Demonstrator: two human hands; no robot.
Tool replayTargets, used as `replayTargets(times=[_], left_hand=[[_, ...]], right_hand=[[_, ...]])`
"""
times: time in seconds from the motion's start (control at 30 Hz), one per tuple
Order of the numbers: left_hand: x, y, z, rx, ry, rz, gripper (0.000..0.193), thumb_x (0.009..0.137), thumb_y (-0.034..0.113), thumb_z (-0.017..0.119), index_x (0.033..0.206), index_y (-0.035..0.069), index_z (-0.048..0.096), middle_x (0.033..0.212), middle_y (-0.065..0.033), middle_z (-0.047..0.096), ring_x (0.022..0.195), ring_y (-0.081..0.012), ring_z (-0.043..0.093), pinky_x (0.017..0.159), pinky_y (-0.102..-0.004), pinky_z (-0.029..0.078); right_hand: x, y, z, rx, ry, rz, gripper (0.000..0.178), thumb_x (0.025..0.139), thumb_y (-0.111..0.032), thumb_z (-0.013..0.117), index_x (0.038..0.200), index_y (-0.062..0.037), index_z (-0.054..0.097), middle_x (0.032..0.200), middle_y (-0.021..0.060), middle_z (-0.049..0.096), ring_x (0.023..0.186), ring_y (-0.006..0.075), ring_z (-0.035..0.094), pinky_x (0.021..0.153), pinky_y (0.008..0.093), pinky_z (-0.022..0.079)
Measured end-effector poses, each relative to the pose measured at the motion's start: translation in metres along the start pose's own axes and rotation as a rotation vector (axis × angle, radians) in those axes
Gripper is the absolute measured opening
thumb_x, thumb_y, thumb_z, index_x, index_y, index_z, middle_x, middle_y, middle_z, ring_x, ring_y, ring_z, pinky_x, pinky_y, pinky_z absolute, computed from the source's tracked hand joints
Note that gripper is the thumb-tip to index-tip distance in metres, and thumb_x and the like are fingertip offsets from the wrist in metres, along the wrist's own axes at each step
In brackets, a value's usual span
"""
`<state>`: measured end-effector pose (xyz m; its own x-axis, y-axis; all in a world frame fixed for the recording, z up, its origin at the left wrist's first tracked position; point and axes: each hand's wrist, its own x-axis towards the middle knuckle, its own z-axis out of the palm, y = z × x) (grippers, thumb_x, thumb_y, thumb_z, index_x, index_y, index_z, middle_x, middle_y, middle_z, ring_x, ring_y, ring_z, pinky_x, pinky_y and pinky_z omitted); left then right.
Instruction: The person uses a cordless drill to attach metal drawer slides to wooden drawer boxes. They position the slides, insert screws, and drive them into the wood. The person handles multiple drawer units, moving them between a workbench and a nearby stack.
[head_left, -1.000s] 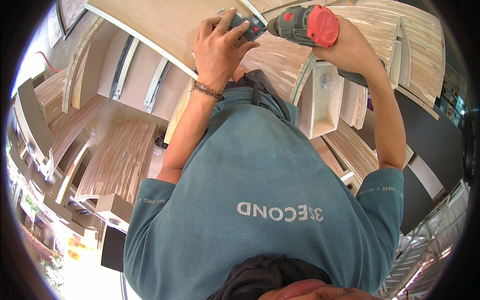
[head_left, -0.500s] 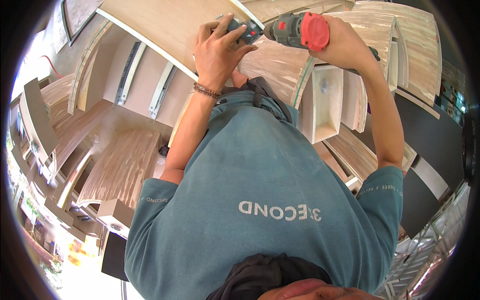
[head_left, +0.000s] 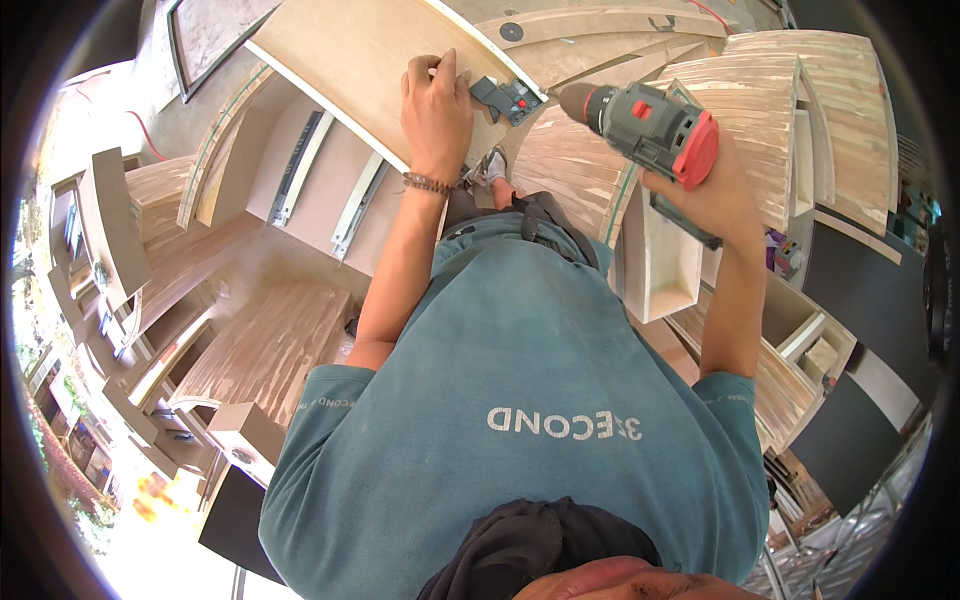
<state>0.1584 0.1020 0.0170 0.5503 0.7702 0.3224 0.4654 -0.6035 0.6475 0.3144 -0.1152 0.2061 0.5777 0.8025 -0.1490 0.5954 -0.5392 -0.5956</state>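
Note:
A cordless drill (head_left: 640, 125), grey with a red rear cap, is gripped in my right hand (head_left: 715, 200). Its dark tip points left toward the near corner of a drawer (head_left: 340, 45) with a light wooden bottom and white edges. At that corner sits a dark grey drawer-slide clip (head_left: 512, 102) with a red tab. The drill tip is a little apart from it. Just left of the clip, my left hand (head_left: 437, 120) is over the drawer with its fingers curled together. Whatever they pinch, if anything, is too small to make out.
On the left, a cabinet carcass (head_left: 310, 205) has metal drawer slides (head_left: 300, 170) fixed inside. Streaked wooden panels (head_left: 560, 165) curve away beyond the drill. An open pale drawer box (head_left: 665, 265) stands below my right hand. Dark boards (head_left: 865, 290) are at the far right.
My left hand has let go of the clip, which stays at the drawer corner. The drill has drawn back to the right and tilted. My view has shifted slightly.

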Motion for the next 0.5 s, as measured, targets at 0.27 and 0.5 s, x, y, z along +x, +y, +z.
replayTargets(times=[0.27,0.5], left_hand=[[0.008,-0.008,-0.005,0.087,-0.082,0.106,0.012,0.092,0.018,0.072,0.102,0.012,0.076,0.103,-0.0046,0.068,0.101,-0.0275,0.066,0.078,-0.04,0.056],[-0.001,-0.01,-0.011,0.086,-0.106,0.146,0.011,0.093,0.018,0.071,0.102,0.011,0.072,0.104,-0.0027,0.07,0.103,-0.0254,0.066,0.078,-0.0392,0.057]], right_hand=[[-0.016,0.009,0.017,0.19,-0.084,0.043,0.061,0.069,-0.011,0.088,0.124,0.0042,0.064,0.1,0.017,0.073,0.092,0.0275,0.071,0.085,0.0373,0.055],[-0.027,0.007,0.024,0.253,-0.094,0.094,0.066,0.072,-0.013,0.091,0.129,0.0038,0.063,0.102,0.0123,0.074,0.092,0.0199,0.069,0.089,0.0341,0.054]])
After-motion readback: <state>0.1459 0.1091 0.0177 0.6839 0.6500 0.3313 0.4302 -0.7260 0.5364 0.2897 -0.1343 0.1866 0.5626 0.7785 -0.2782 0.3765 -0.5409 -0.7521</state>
